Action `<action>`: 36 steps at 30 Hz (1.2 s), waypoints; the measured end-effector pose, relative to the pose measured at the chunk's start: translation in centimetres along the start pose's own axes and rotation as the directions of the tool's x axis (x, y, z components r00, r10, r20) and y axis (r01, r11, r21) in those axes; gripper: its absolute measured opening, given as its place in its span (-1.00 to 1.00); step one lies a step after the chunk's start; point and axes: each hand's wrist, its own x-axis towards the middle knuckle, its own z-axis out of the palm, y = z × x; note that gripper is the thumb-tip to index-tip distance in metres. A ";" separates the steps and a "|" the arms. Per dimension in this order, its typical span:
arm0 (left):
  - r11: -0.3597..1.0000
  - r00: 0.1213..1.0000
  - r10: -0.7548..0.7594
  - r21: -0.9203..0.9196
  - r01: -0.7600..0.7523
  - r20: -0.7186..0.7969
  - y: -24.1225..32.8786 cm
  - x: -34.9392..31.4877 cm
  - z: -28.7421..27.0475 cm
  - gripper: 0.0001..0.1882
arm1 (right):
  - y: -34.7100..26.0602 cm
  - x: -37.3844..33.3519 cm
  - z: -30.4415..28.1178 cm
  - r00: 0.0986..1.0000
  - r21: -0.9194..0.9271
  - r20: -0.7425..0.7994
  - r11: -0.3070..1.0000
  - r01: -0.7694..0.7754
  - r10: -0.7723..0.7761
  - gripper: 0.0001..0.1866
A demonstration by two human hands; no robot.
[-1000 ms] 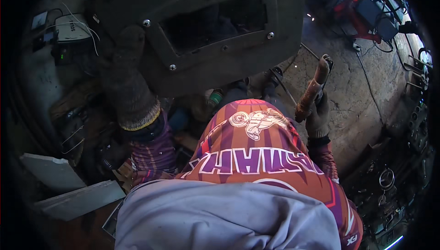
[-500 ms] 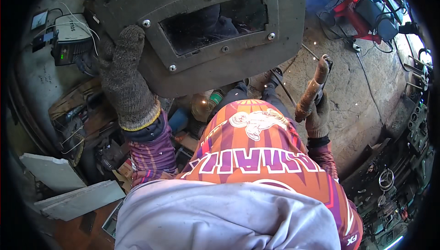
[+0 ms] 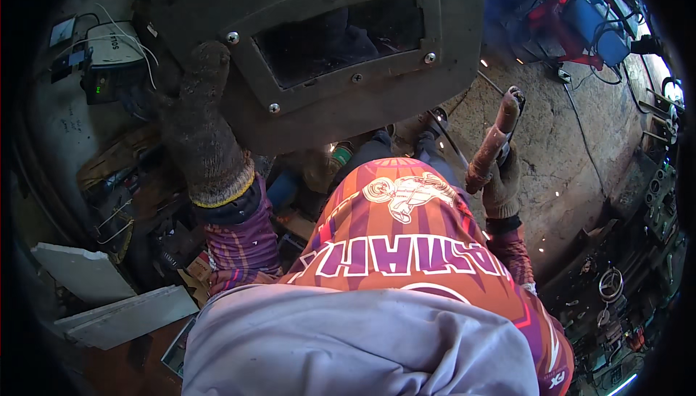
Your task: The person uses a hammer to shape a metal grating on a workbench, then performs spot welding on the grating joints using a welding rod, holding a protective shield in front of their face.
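Rod holder sits right of the shirt front, tilted, its top end up; right hand, gloved, wraps its lower part, closed on it. Thin straight rod sticks out of the top toward the mask; its far end reaches the mask's edge in view, so can't see what it meets. Left hand, also gloved, holds the mask up by its left side, one finger or thumb laid over the front near a bolt; the other fingers are hidden.

Progress: sparks are flying, so judged under way. Can't tell how much is done or left; the spot being worked isn't visible.

Materials: mask is a flat, dull grey-black sheet, rounded corners, dark glassy window in a bolted frame. Gloves look like coarse knit, the left one yellow-edged. Holder handle brownish, worn, lumpy.

Outward: rough stained floor, red stool upper right, pale box with wires upper left, flat white boards lower left.
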 end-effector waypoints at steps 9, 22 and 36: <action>0.994 0.994 0.091 0.049 -0.094 0.062 -0.9 0.1 -1.1 -0.68 | -0.2 -0.4 -0.4 0.993 0.008 -0.002 0.993 -0.114 0.114 -0.38; 0.857 0.934 0.322 0.372 -0.357 0.155 -2.2 0.5 -2.0 -0.70 | -0.7 0.2 0.1 0.999 0.003 0.018 1.000 -0.028 0.028 -0.44; 0.999 0.999 0.028 -0.032 -0.029 -0.032 -0.5 0.0 -1.4 -0.65 | -1.5 0.4 0.1 0.995 0.016 0.057 0.997 -0.077 0.076 -0.57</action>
